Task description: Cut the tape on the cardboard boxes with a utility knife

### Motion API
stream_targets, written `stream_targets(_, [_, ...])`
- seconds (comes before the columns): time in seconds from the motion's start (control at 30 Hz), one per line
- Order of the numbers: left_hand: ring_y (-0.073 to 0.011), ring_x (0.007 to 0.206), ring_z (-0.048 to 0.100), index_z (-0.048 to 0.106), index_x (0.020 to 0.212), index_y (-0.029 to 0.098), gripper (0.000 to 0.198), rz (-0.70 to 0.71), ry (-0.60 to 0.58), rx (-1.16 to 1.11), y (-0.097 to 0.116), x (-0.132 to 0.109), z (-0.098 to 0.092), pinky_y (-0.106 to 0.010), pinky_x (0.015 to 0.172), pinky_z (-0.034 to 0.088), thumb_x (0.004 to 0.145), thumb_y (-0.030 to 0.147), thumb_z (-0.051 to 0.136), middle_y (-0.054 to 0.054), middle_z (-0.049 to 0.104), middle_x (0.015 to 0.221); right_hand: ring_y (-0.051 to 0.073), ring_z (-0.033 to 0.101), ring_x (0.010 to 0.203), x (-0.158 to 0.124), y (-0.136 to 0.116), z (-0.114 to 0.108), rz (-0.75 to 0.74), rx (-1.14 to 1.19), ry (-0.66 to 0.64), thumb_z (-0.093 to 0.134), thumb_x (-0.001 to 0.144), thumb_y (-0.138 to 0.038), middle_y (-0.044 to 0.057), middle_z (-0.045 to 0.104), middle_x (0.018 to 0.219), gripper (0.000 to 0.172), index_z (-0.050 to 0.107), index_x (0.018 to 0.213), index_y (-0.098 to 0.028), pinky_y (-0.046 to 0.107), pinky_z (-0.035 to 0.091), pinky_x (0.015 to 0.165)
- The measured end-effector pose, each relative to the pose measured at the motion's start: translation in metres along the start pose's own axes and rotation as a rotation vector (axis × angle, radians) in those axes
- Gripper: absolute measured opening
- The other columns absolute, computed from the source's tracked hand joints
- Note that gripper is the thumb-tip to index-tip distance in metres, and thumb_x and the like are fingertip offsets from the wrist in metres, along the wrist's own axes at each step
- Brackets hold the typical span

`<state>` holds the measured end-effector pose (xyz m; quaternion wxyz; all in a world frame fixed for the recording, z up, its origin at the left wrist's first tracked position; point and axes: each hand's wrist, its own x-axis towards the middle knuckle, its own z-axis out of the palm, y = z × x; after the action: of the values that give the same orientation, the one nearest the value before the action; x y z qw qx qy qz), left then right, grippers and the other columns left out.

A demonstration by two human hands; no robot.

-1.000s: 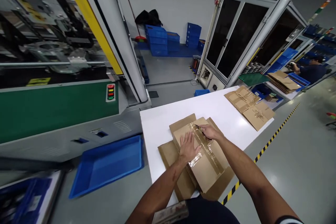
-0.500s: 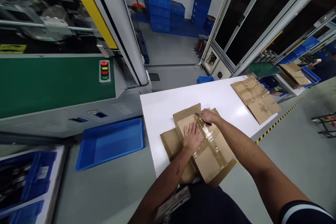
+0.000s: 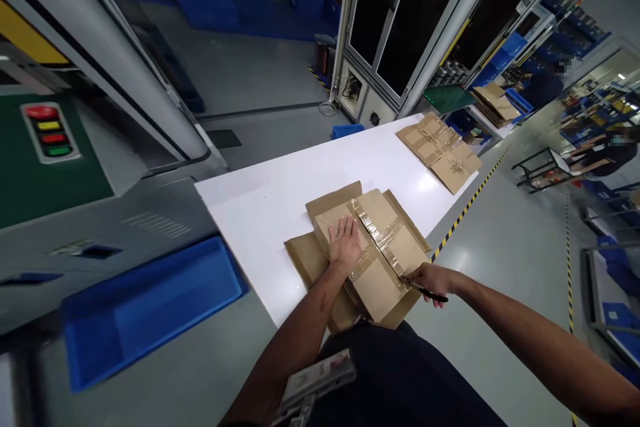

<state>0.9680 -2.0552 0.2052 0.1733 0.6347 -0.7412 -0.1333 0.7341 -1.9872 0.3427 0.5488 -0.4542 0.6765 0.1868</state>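
A cardboard box (image 3: 383, 293) lies on the white table in front of me, its side flaps spread out. Shiny brown tape (image 3: 393, 235) crosses its top, and a dark slit runs along the taped middle seam. My left hand (image 3: 346, 240) rests flat on the top, left of the seam, fingers spread. In my right hand (image 3: 434, 280) is a black-handled cutting tool (image 3: 436, 296); its tip meets the seam at the box's near edge. My fingers partly hide the tool, so its exact kind is unclear.
Flattened cardboard boxes (image 3: 443, 150) lie at the far end of the white table (image 3: 260, 213). A blue tray (image 3: 150, 307) is at lower left, beside a machine with a button panel (image 3: 50, 133). Two people stand in the background at right, near a cart (image 3: 545, 170).
My right hand has drawn the cutting tool along the seam from the far edge to the near edge, and a slit now shows in the tape. My left hand stays on the box. The view turned right.
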Motion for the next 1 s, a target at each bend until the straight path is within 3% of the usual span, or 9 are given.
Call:
stream_targets(0.2, [-0.0334,0.146,0.024,0.041,0.144,0.015,0.051,0.038,0.015,0.066,-0.004,0.018,-0.013,-0.063,0.118,0.011,0.096,0.031,0.049,-0.016,0.035,0.155,0.005,0.046,0.036,-0.015,0.056,0.01,-0.038,0.242,0.1,0.059,0.094,-0.033,-0.007,0.054,0.053,0.025,0.065,0.102,-0.01,0.017,0.044,0.039])
stream_targets(0.27, [-0.0348,0.145,0.025,0.041,0.143,0.017,0.053,0.067,0.014,0.068,-0.001,0.028,-0.018,-0.065,0.117,0.012,0.095,0.034,0.052,-0.015,0.034,0.155,0.005,0.048,0.036,-0.017,0.074,0.018,-0.089,0.357,0.179,0.056,0.096,-0.035,-0.007,0.055,0.054,0.03,0.062,0.114,-0.011,0.017,0.043,0.038])
stream_targets(0.37, [-0.0346,0.14,0.033,0.046,0.139,0.018,0.053,0.203,-0.036,0.056,0.017,0.02,-0.015,-0.064,0.114,0.023,0.092,0.038,0.057,-0.014,0.039,0.151,0.009,0.057,0.043,-0.014,0.092,0.045,-0.195,0.589,0.307,0.043,0.101,-0.035,-0.003,0.061,0.066,0.043,0.042,0.141,-0.019,0.02,0.047,0.04])
stream_targets(0.5, [-0.027,0.123,0.053,0.058,0.125,0.018,0.037,0.462,-0.184,0.063,0.046,-0.032,0.007,-0.054,0.105,0.043,0.092,0.035,0.058,-0.011,0.055,0.135,0.012,0.063,0.052,0.001,0.098,0.094,-0.304,0.907,0.346,0.035,0.101,-0.034,0.001,0.066,0.079,0.049,0.03,0.149,-0.022,0.024,0.052,0.045])
stream_targets(0.63, [-0.0261,0.121,0.054,0.059,0.121,0.016,0.032,0.606,-0.295,0.105,0.055,-0.069,0.021,-0.051,0.102,0.046,0.092,0.03,0.058,-0.011,0.057,0.132,0.012,0.063,0.052,0.014,0.095,0.124,-0.369,1.097,0.302,0.04,0.1,-0.035,0.003,0.067,0.08,0.051,0.033,0.147,-0.019,0.024,0.052,0.045])
stream_targets(0.87, [-0.0303,0.131,0.046,0.045,0.139,0.017,0.049,0.598,-0.306,0.191,0.06,-0.066,0.013,-0.054,0.107,0.038,0.093,0.03,0.056,-0.014,0.044,0.147,0.012,0.063,0.053,0.024,0.095,0.128,-0.418,1.194,0.218,0.04,0.102,-0.037,0.002,0.066,0.08,0.049,0.032,0.147,-0.018,0.023,0.053,0.045])
stream_targets(1.0, [-0.0321,0.144,0.028,0.036,0.145,0.017,0.056,0.613,-0.328,0.205,0.058,-0.066,0.009,-0.056,0.112,0.03,0.093,0.026,0.053,-0.013,0.036,0.154,0.011,0.062,0.052,0.031,0.094,0.131,-0.389,1.217,0.201,0.04,0.102,-0.039,0.002,0.066,0.079,0.051,0.03,0.147,-0.018,0.022,0.053,0.045])
